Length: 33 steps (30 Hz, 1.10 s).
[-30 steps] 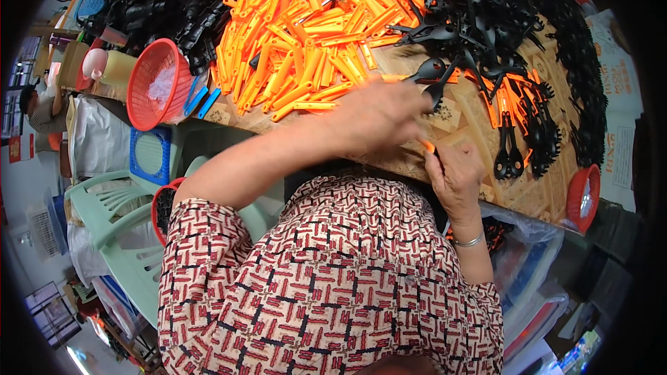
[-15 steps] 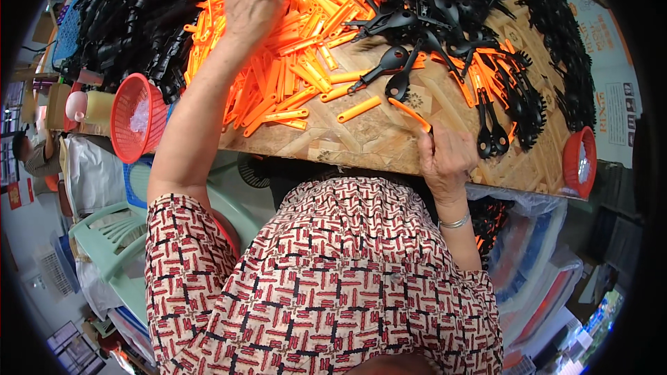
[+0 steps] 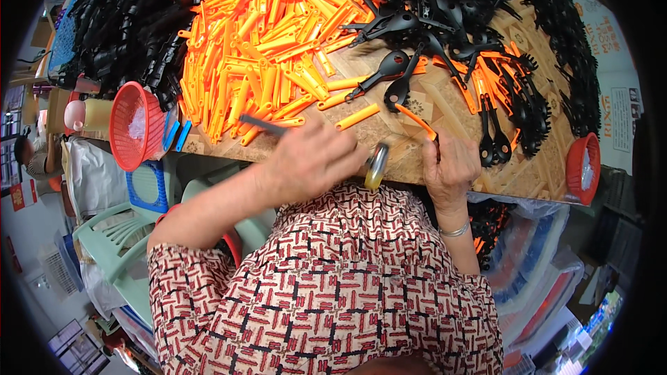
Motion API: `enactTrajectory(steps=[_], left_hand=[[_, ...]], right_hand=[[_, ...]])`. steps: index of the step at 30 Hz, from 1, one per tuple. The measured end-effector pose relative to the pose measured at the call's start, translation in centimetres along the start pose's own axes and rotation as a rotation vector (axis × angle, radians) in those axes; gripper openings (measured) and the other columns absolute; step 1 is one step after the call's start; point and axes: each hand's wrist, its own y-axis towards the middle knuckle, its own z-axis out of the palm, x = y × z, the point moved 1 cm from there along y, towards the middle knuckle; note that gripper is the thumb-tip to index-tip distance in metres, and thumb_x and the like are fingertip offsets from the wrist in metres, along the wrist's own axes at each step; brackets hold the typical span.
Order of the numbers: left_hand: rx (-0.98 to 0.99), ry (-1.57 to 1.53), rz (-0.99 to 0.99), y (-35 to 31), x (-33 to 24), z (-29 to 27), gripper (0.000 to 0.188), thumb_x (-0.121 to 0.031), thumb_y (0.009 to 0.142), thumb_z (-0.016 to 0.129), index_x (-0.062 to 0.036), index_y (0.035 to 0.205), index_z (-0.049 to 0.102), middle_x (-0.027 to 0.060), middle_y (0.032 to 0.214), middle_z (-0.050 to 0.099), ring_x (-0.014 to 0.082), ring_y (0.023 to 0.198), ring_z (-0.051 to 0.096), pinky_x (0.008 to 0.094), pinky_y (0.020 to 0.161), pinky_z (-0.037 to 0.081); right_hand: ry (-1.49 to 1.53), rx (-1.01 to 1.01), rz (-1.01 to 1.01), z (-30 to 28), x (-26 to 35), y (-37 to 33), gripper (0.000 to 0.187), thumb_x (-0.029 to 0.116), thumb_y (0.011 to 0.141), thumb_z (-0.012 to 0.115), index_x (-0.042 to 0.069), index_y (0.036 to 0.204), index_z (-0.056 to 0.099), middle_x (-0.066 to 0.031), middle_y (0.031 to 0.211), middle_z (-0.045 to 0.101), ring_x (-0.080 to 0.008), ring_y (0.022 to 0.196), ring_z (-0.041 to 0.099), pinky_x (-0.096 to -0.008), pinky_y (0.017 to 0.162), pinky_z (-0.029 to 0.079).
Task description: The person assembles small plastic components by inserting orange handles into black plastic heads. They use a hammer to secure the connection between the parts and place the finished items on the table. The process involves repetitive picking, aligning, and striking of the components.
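My left hand (image 3: pixel 313 163) is closed around a small hammer near the table's front edge. Its dark handle (image 3: pixel 262 124) sticks out to the left, and its shiny, yellow-ended head (image 3: pixel 376 165), blurred, shows right of my fingers. My right hand (image 3: pixel 450 170) rests at the edge, pinching a thin orange handle piece (image 3: pixel 415 121) that points up and left. Just beyond that piece lies a black slotted spoon (image 3: pixel 397 89). One loose orange handle piece (image 3: pixel 358 117) lies between my hands. A large heap of orange handle pieces (image 3: pixel 257 62) spreads beyond my left hand.
Black utensils (image 3: pixel 445 14) pile up at the far right, and black parts (image 3: pixel 132 21) at the far left. Red baskets stand at the left (image 3: pixel 135 125) and right (image 3: pixel 582 167) edges. Two blue strips (image 3: pixel 178 136) lie by the left basket. A green chair (image 3: pixel 114 243) stands below left.
My left hand has come back from the far side of the orange heap to the table's front edge, bringing the hammer. My right hand stays nearly in place with the orange handle piece.
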Motion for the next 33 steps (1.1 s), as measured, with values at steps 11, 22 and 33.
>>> enactTrajectory(steps=[11, 22, 33], left_hand=[[0.001, 0.076, -0.244, -5.4, 6.4, 0.6, 0.047, -0.008, 0.075, 0.078, -0.0113, 0.122, 0.073, 0.0049, 0.102, 0.060, 0.0259, 0.091, 0.056, 0.0390, 0.080, 0.047], [-0.054, 0.266, -0.310, 3.5, 12.6, -0.6, 0.045, -0.037, 0.092, 0.073, -0.0159, 0.132, 0.067, 0.0082, 0.120, 0.065, 0.0296, 0.117, 0.057, 0.0472, 0.100, 0.042], [-0.029, 0.359, -0.577, 7.9, 24.1, 0.6, 0.051, -0.059, 0.097, 0.061, -0.0122, 0.115, 0.074, 0.0123, 0.122, 0.069, 0.0329, 0.114, 0.063, 0.0530, 0.092, 0.048]], right_hand=[[0.009, -0.008, 0.017, -0.2, 0.2, 0.2, 0.022, 0.018, 0.091, 0.076, 0.003, 0.104, 0.069, -0.0060, 0.070, 0.056, -0.0264, 0.064, 0.057, -0.0379, 0.068, 0.046], [0.019, -0.029, 0.028, 0.3, -0.2, -0.2, 0.022, 0.020, 0.091, 0.076, 0.003, 0.103, 0.069, -0.0068, 0.070, 0.054, -0.0271, 0.061, 0.053, -0.0400, 0.063, 0.042], [0.011, 0.000, 0.045, -0.1, 0.2, 0.3, 0.021, 0.018, 0.090, 0.077, 0.004, 0.101, 0.067, -0.0060, 0.070, 0.055, -0.0266, 0.061, 0.055, -0.0398, 0.062, 0.042]])
